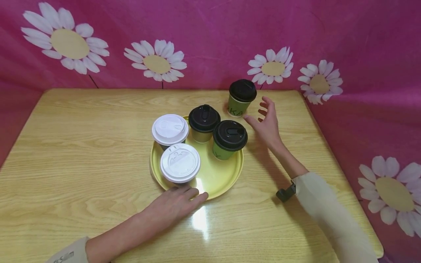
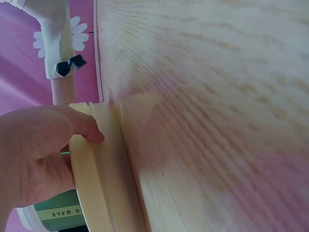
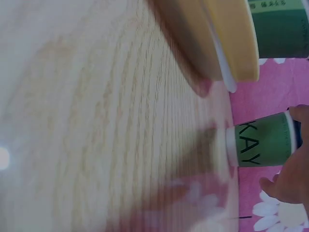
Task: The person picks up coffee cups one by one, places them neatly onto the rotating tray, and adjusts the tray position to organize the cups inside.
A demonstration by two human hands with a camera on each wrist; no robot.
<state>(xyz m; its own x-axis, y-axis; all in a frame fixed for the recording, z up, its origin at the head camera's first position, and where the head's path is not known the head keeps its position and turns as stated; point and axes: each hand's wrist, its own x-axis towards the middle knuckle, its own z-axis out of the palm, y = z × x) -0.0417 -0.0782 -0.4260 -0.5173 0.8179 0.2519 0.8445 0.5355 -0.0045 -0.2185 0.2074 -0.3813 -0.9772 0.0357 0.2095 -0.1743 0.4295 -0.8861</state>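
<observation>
A round yellow tray (image 1: 217,175) sits on the wooden table, carrying two white-lidded cups and two black-lidded cups. My left hand (image 1: 174,204) holds its near rim; in the left wrist view the thumb (image 2: 91,128) lies on the outside of the tray wall, fingers over the inner side. Beyond the tray's back right stands another green paper cup (image 1: 238,106) with a black lid, upright on the table. My right hand (image 1: 268,126) is just right of this cup, thumb and fingers spread in a loose curve, holding nothing.
The nearer white-lidded cup (image 1: 180,163) stands close to my left fingers. A black-lidded green cup (image 1: 229,140) is at the tray's right edge, between tray rim and right hand. Pink flowered cloth (image 1: 210,36) hangs behind the table (image 1: 82,153) and along its right side.
</observation>
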